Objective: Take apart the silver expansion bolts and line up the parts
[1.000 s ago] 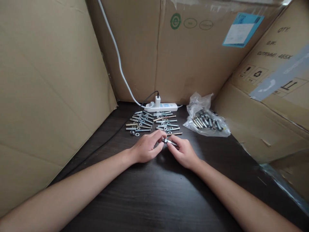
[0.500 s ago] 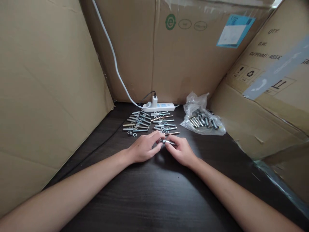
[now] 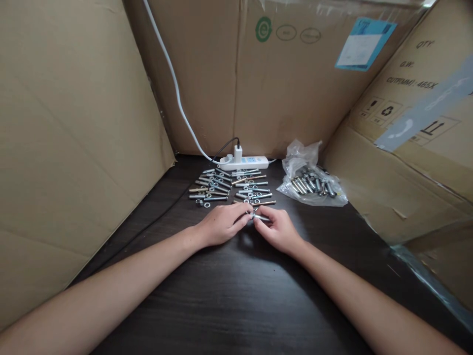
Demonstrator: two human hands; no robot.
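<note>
My left hand pinches a small nut at the left end of a metal bolt, its fingertips closed around it. The bolt's shank lies between the thumb and fingers of my right hand, which is closed on it. Both hands meet just above the dark table. Beyond them lie two groups of loose bolts, sleeves and washers, a left group and a right group. One washer rests at the near edge of the left group.
A clear plastic bag of metal bolts lies at the back right. Behind the loose parts is a white power strip with cables. Cardboard walls stand at the left, back and right.
The fingers of my left hand have closed a little more at the nut and shifted slightly. My right hand keeps its hold on the bolt. The view has shifted slightly.
</note>
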